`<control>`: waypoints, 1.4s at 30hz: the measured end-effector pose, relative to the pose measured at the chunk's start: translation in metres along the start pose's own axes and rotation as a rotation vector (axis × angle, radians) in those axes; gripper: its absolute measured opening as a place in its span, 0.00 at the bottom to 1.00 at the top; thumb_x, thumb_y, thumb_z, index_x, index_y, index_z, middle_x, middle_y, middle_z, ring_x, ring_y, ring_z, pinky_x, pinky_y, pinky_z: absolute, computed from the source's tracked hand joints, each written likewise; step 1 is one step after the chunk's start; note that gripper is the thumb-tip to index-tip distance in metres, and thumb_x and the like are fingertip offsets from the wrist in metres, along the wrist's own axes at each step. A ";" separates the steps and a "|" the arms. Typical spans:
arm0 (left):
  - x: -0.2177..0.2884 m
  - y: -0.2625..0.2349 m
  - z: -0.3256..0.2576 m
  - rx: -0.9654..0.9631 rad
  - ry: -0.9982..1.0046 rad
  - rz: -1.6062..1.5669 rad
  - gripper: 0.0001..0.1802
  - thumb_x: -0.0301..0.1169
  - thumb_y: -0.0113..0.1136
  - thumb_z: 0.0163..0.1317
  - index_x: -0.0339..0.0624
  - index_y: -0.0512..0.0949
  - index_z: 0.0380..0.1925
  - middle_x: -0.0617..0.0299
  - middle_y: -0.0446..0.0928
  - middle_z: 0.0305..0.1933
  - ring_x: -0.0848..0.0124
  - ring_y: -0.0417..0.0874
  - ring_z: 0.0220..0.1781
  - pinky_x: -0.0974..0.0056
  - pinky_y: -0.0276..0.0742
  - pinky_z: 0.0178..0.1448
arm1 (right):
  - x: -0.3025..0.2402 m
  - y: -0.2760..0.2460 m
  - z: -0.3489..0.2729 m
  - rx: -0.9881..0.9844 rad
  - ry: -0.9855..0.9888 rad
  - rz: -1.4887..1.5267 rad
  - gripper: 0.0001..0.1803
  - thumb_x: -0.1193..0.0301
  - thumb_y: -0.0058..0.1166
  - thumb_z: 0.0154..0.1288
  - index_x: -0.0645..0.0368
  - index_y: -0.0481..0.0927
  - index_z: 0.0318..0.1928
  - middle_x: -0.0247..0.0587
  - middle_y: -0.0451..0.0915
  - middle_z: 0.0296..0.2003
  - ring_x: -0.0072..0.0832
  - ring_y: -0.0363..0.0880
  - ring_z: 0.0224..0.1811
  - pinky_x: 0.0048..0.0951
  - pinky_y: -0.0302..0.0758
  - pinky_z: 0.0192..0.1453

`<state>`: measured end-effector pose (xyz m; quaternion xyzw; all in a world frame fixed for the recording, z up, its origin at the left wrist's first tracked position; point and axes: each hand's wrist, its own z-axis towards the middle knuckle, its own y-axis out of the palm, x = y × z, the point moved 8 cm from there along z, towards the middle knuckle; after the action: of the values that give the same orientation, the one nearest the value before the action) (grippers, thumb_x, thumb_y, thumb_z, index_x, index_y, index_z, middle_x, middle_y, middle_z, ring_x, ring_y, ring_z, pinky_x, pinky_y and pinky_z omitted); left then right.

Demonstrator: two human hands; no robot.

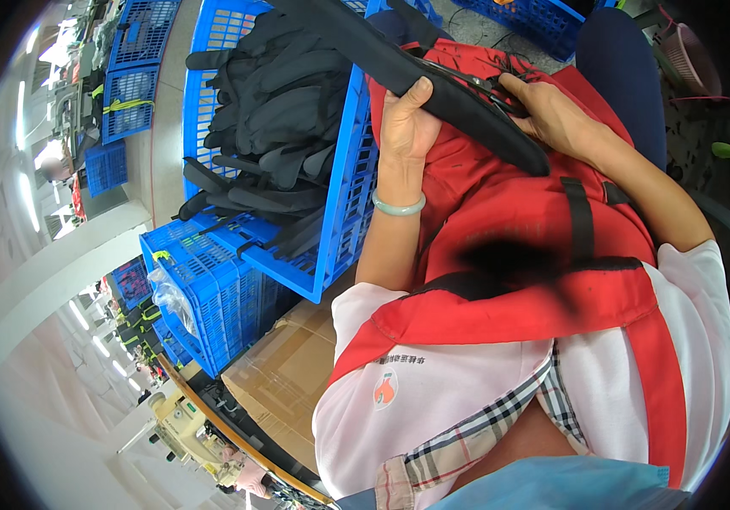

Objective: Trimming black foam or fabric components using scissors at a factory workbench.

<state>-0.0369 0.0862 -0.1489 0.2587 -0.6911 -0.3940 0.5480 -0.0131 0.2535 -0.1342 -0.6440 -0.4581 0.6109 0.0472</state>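
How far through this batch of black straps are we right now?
Done, apparently: a heap of black padded straps lies in the blue crate at the person's left, though which are finished cannot be told. In hand: one long black strap held over the red apron, left hand gripping it, right hand working small scissors at its edge. Left: this piece is not yet in the crate.
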 end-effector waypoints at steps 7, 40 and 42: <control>0.000 0.001 0.004 -0.007 0.036 -0.020 0.20 0.19 0.68 0.54 0.41 0.75 0.47 0.62 0.78 0.44 0.66 0.79 0.48 0.59 0.74 0.60 | 0.001 -0.005 -0.002 -0.024 -0.030 0.748 0.12 0.64 0.56 0.70 0.59 0.74 0.43 0.24 0.71 0.31 0.12 0.66 0.35 0.22 0.68 0.39; 0.039 0.017 -0.007 0.008 0.106 0.198 0.18 0.18 0.67 0.53 0.40 0.79 0.45 0.59 0.81 0.45 0.66 0.82 0.47 0.60 0.77 0.59 | -0.015 -0.018 0.001 0.026 -0.117 0.073 0.23 0.66 0.51 0.66 0.59 0.66 0.59 0.55 0.76 0.30 0.49 0.75 0.32 0.42 0.69 0.37; 0.035 0.019 -0.007 -0.021 0.086 0.213 0.18 0.18 0.68 0.53 0.41 0.79 0.44 0.60 0.81 0.44 0.66 0.82 0.46 0.61 0.77 0.58 | -0.021 -0.018 0.002 0.047 -0.145 0.062 0.24 0.64 0.51 0.66 0.60 0.66 0.59 0.56 0.75 0.29 0.50 0.75 0.32 0.42 0.69 0.36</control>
<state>-0.0377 0.0669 -0.1131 0.1947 -0.6863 -0.3296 0.6184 -0.0211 0.2490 -0.1081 -0.6107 -0.4258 0.6676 0.0099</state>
